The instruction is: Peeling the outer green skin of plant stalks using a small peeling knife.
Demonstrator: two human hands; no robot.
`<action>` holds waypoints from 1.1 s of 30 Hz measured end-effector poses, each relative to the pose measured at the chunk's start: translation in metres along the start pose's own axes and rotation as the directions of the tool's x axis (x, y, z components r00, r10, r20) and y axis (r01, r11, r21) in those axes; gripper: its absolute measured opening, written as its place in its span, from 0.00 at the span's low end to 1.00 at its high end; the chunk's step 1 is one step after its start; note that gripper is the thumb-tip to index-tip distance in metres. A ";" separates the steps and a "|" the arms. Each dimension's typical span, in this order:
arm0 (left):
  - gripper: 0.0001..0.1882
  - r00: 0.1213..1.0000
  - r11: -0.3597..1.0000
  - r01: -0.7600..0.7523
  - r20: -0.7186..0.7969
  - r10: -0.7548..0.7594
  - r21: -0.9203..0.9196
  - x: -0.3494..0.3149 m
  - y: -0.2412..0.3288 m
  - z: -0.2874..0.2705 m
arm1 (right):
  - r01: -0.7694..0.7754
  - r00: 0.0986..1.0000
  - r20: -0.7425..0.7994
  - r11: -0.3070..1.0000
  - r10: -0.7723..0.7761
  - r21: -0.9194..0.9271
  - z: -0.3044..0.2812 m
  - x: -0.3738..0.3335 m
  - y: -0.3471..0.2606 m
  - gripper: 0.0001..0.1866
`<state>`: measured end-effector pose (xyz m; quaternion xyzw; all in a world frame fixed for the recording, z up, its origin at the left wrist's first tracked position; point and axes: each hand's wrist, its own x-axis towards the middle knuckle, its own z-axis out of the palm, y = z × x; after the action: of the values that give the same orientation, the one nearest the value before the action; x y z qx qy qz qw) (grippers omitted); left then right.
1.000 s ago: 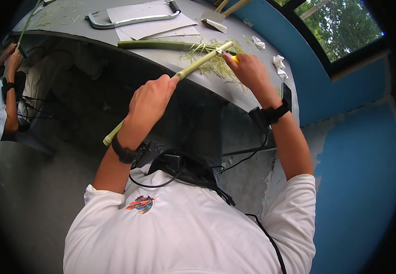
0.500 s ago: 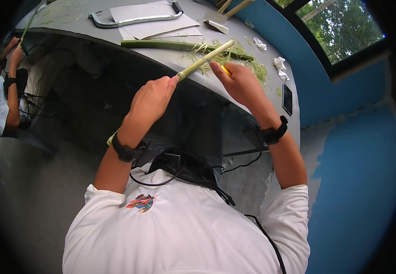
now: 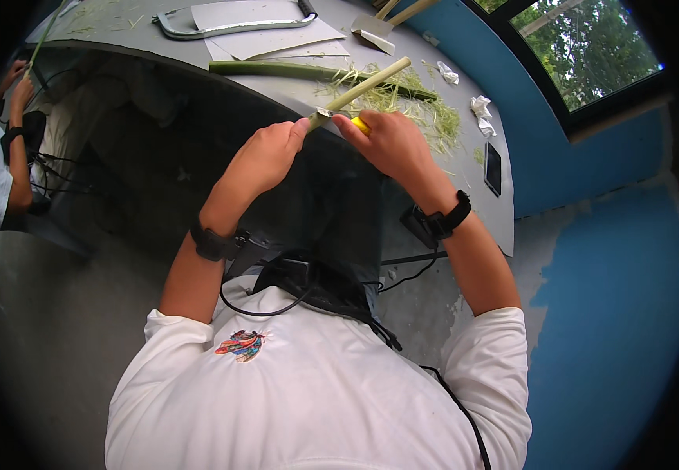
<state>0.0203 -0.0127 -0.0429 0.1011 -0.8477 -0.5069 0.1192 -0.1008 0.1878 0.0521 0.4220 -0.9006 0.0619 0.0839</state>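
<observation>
My left hand (image 3: 267, 159) is wrapped round a pale green bamboo stick (image 3: 371, 84), which slants up and to the right over the table's front edge. Its lower part is hidden by my hand and forearm. My right hand (image 3: 389, 145) grips a small tool with a yellow handle (image 3: 364, 122). The tool's metal blade (image 3: 324, 113) lies across the stick, close to my left thumb. Pale shavings (image 3: 433, 117) are heaped on the table beyond my right hand. A darker green bamboo length (image 3: 277, 70) lies behind the stick, partly under the shavings.
On the grey table (image 3: 488, 215) lie a hacksaw (image 3: 234, 30) on white sheets (image 3: 300, 43), a wooden-handled metal blade (image 3: 372, 39), crumpled tissues (image 3: 480, 113) and a phone (image 3: 493, 169). At far left another person's hands (image 3: 18, 86) hold a thin green strip. A blue wall and window stand right.
My right hand has drawn the blade down along the bamboo stick toward my left hand. The stick's far end has shifted slightly up and right. The other person's hands have moved a little.
</observation>
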 end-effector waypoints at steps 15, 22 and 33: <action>0.38 1.000 0.998 -0.002 0.002 0.002 -0.060 0.004 -0.007 0.002 | 0.007 0.985 -0.173 0.992 -0.029 -0.127 0.006 -0.004 0.002 0.36; 0.38 0.990 0.993 0.104 0.101 -0.097 -0.063 -0.018 -0.011 -0.009 | -0.367 0.915 -0.285 0.881 0.284 -0.299 -0.048 -0.004 0.104 0.40; 0.39 0.999 0.999 0.038 0.031 -0.037 -0.027 -0.008 -0.007 -0.007 | -0.169 0.984 -0.044 0.984 0.172 0.063 -0.033 -0.011 0.015 0.42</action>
<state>0.0306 -0.0200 -0.0469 0.1074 -0.8404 -0.5222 0.0982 -0.1025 0.2117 0.0815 0.3441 -0.9288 0.1055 0.0879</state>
